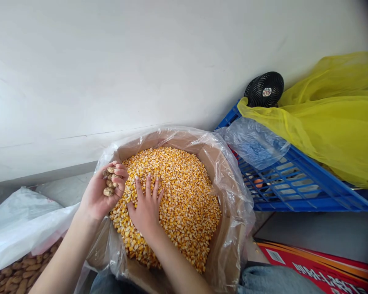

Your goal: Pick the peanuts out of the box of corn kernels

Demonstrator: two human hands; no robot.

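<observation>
A cardboard box lined with clear plastic [230, 188] holds a heap of yellow corn kernels [187, 196]. My left hand [102, 192] is palm up over the box's left rim, its fingers curled around several speckled, light-brown nuts or beans [108, 191]. On the left part of the corn lies my right hand [147, 208], palm down with its fingers spread and nothing visible in it. The fingertips of both hands are close together but apart.
A bag of brown nuts, perhaps peanuts [16, 275], lies at the lower left beside white plastic [21, 224]. On the right are a blue crate [294, 183], yellow netting [334, 126] and a black fan [265, 90]. A red box [319, 265] lies lower right. Behind stands a white wall.
</observation>
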